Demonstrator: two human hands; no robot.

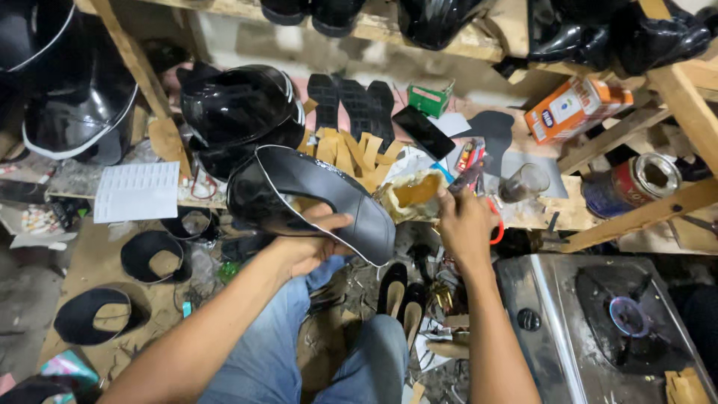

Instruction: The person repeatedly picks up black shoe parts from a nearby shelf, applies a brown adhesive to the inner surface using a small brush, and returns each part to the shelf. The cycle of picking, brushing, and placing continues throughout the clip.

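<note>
I see 1 black shoe upper (314, 198) held w/ my left hand (310, 243), thumb on top, fingers curled under, up in front of the bench. Right hand (464, 224) pinched round a small brush (467, 178) right by 1 glue tin (413, 193). 2 cut uppers (112, 292) on floor at left, 1 gas stove (606, 322) at right, burner lit. Bench edge crowded; little open room btwn knees.

Crowded bench (187, 196), helmets (235, 112) left, lit stove (598, 314) right, open gap between the hands over the glue pot (415, 193)
</note>
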